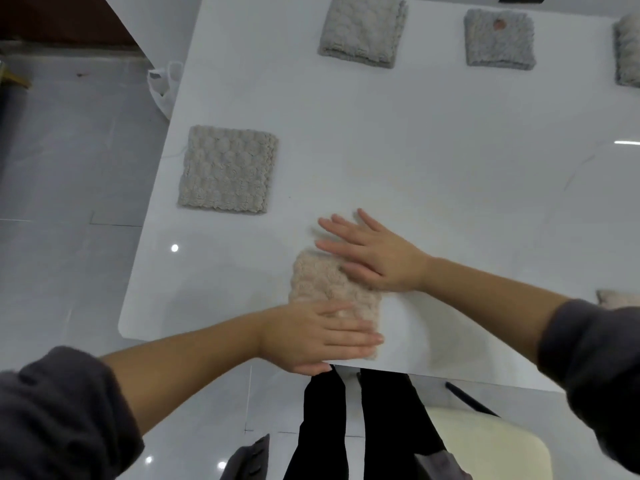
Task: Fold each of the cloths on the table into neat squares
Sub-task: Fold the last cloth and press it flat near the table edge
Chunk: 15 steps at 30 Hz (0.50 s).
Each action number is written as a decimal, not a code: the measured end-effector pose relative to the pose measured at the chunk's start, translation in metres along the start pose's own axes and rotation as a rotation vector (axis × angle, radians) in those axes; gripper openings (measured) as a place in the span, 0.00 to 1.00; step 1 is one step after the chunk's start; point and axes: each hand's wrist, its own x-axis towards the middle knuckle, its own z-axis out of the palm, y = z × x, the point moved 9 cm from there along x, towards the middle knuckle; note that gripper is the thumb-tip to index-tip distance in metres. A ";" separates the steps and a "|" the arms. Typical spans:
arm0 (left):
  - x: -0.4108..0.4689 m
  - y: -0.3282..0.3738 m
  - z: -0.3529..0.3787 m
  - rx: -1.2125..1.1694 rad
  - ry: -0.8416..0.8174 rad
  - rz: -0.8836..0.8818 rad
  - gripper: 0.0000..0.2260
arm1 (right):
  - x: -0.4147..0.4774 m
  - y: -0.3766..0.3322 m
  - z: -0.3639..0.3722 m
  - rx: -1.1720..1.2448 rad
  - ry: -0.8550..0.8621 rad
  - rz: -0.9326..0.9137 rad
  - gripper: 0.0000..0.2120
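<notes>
A folded beige fluffy cloth [322, 282] lies near the front edge of the white table [433, 161]. My left hand [318, 336] lies flat on its near part with straight fingers pointing right. My right hand [374, 254] presses flat on its far right part, fingers spread and pointing left. Much of the cloth is hidden under both hands. A folded beige square cloth [228, 169] rests at the table's left side. Two folded grey cloths [362, 29] [498, 39] sit at the far edge, and another [628, 50] is cut off at the right.
A piece of another cloth [616, 298] peeks out behind my right sleeve. A cream chair seat [485, 445] stands below the table's front edge beside my dark trousers. A white plastic bag [164, 88] lies on the floor off the table's left edge.
</notes>
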 end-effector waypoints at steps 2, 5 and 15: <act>0.010 0.003 0.010 0.029 -0.039 0.066 0.28 | 0.011 -0.010 0.009 -0.024 -0.053 -0.118 0.22; 0.018 0.002 0.019 0.032 -0.020 0.066 0.27 | 0.018 -0.017 0.021 -0.036 -0.109 -0.206 0.22; 0.015 -0.005 0.021 -0.054 -0.014 0.036 0.22 | 0.019 -0.024 0.036 -0.086 -0.115 -0.268 0.21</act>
